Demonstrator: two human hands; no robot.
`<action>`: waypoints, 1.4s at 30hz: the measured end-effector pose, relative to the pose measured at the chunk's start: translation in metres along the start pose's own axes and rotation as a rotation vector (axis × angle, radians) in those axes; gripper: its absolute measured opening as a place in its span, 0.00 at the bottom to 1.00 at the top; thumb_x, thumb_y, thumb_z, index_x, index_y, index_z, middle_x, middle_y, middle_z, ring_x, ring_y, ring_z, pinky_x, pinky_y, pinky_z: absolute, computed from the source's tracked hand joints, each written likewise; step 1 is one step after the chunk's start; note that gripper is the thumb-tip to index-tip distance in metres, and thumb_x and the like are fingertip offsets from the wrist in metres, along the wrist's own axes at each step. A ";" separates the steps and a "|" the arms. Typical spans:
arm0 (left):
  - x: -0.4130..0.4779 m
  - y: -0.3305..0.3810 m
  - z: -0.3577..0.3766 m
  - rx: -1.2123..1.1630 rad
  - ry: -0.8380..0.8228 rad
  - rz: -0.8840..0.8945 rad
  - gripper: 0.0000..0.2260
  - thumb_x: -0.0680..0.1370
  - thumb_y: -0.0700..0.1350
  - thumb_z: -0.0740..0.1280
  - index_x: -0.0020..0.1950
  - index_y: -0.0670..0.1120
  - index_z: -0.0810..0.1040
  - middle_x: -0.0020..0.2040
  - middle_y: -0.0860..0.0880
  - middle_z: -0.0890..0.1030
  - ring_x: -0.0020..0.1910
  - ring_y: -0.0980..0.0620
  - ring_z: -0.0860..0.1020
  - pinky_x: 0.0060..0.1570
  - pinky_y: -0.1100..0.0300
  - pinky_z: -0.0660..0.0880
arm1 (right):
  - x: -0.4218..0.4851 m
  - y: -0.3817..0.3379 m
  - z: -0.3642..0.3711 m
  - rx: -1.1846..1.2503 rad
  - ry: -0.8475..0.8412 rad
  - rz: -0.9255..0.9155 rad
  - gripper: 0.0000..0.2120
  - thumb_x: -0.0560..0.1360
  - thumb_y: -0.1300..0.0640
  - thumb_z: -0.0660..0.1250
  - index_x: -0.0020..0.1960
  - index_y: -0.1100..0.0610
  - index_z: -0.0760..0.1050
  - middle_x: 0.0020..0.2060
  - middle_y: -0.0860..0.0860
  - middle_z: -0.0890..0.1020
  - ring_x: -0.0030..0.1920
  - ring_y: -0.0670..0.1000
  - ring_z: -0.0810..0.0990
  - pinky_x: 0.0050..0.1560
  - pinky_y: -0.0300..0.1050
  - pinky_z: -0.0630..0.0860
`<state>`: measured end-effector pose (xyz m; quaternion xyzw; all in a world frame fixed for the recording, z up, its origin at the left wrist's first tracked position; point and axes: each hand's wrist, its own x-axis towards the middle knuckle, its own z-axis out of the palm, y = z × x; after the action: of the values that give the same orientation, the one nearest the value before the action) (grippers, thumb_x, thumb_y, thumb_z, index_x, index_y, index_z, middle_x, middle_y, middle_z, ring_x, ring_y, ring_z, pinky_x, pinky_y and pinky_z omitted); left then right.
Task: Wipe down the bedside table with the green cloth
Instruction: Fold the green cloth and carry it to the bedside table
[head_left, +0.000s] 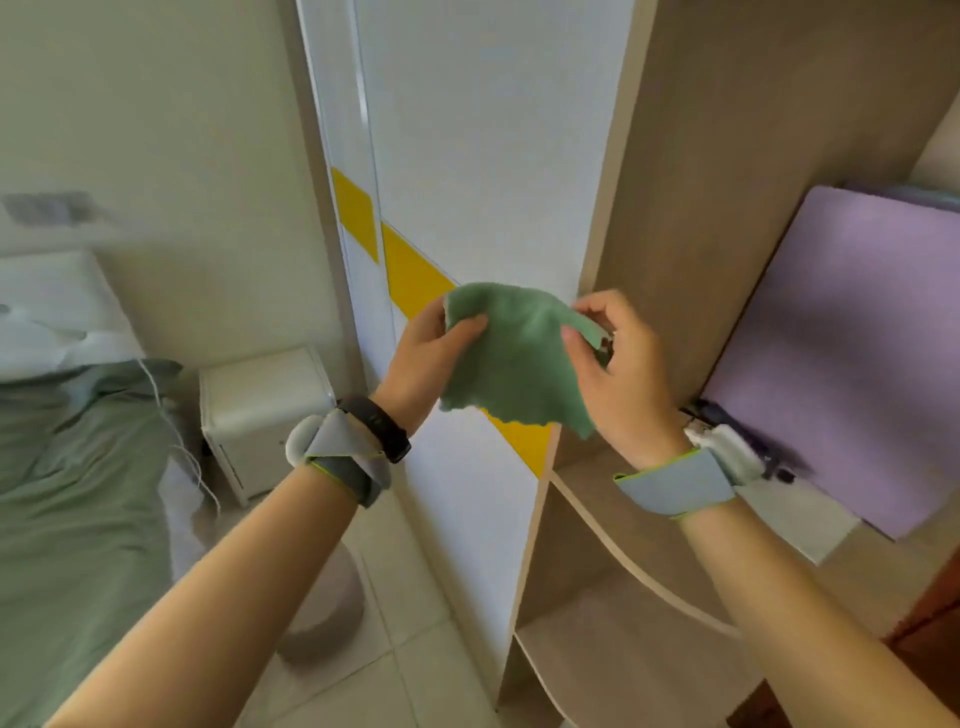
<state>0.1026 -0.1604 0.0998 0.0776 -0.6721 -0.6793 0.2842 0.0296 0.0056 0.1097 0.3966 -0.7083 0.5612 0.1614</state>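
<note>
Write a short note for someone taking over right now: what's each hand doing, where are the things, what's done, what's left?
Both hands up: the left grip pinches one edge of the green cloth, the right grip the other. Cloth hangs before the wardrobe. The bedside table stands beside the bed, apart from the cloth. Done: cloth in hand. Left: carry it over, wipe the table.
</note>
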 end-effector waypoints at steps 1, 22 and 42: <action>0.004 0.005 -0.019 0.010 0.059 0.023 0.06 0.77 0.43 0.65 0.52 0.49 0.78 0.50 0.47 0.81 0.52 0.49 0.79 0.56 0.51 0.76 | 0.009 -0.003 0.023 0.047 -0.001 -0.003 0.04 0.76 0.63 0.64 0.50 0.57 0.74 0.39 0.41 0.76 0.41 0.36 0.75 0.44 0.26 0.68; 0.202 0.026 -0.308 0.146 0.561 -0.065 0.11 0.81 0.51 0.58 0.46 0.48 0.78 0.44 0.47 0.83 0.42 0.48 0.82 0.47 0.52 0.80 | 0.231 0.014 0.403 1.068 -0.544 0.662 0.12 0.78 0.50 0.61 0.52 0.56 0.79 0.47 0.51 0.86 0.51 0.53 0.84 0.51 0.49 0.81; 0.386 -0.056 -0.639 0.378 0.314 -0.184 0.12 0.78 0.44 0.66 0.58 0.39 0.76 0.53 0.43 0.82 0.46 0.50 0.82 0.47 0.61 0.80 | 0.339 0.019 0.728 0.970 -0.571 0.764 0.11 0.78 0.66 0.60 0.59 0.65 0.75 0.53 0.59 0.81 0.48 0.54 0.83 0.47 0.47 0.83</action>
<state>0.0796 -0.9087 0.0987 0.2944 -0.7251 -0.5442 0.3025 -0.0411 -0.7942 0.0939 0.2785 -0.4815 0.7065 -0.4376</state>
